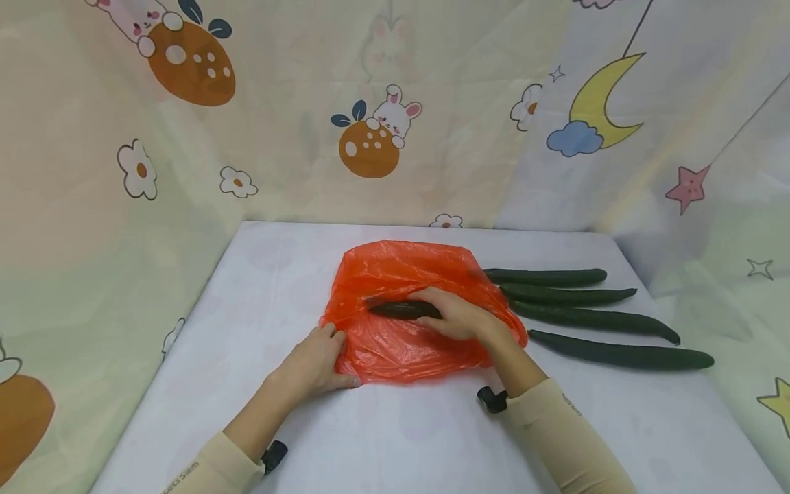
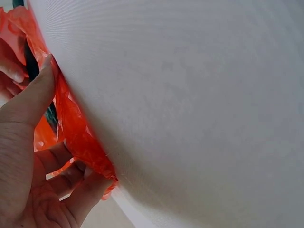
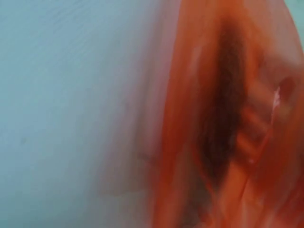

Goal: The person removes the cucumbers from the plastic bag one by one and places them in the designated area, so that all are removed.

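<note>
A thin orange-red plastic bag (image 1: 395, 357) lies spread on the table. In its opening is a dark green cucumber (image 1: 401, 310), its left tip showing through the film. My right hand (image 1: 453, 314) reaches in from the right and grips the cucumber's near end between thumb and fingers. At the bag's left front edge, my left hand (image 1: 315, 360) holds the film. The left wrist view shows that hand's curled fingers (image 2: 90, 190) on the bag's rim, the thumb higher along it. The right wrist view is blurred, with the dark cucumber (image 3: 225, 104) seen through orange film.
Several more cucumbers (image 1: 617, 351) lie side by side right of the bag, some with their left ends close to it. White cloth covers the table (image 1: 395, 439). A patterned curtain (image 1: 296, 123) hangs behind and along both sides.
</note>
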Demonstrator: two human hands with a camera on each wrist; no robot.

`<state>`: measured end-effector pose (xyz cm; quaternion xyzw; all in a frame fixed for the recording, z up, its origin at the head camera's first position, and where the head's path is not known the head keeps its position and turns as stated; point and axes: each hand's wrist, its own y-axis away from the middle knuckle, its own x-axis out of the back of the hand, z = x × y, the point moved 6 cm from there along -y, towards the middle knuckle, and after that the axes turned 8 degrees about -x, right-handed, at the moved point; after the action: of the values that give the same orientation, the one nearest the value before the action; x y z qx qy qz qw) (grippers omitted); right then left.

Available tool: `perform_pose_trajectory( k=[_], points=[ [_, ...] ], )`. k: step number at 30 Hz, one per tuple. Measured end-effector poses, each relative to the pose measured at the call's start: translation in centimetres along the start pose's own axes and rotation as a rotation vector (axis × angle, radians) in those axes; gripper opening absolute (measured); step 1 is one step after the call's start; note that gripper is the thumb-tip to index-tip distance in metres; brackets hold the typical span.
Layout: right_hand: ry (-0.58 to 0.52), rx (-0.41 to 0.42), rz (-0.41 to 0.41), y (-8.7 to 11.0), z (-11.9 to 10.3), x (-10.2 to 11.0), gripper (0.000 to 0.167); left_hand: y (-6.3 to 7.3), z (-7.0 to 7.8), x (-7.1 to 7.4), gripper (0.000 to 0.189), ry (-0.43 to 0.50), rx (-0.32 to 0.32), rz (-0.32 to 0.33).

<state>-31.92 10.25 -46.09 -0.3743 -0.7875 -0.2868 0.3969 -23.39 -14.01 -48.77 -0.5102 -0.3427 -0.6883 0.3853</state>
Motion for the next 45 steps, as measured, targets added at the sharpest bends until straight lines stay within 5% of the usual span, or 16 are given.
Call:
perform_pose_trajectory(
  k=[25, 45],
  points=[
    [0.014, 0.004, -0.009, -0.4, 0.8, -1.1, 0.057, -0.2, 0.0, 0.2, 0.073, 0.01, 0.012, -0.005],
    [0.003, 0.114, -0.06, 0.5, -0.7, -1.3, 0.056, 0.0, 0.3, 0.3, 0.067, -0.011, -0.049, 0.02]
  ],
)
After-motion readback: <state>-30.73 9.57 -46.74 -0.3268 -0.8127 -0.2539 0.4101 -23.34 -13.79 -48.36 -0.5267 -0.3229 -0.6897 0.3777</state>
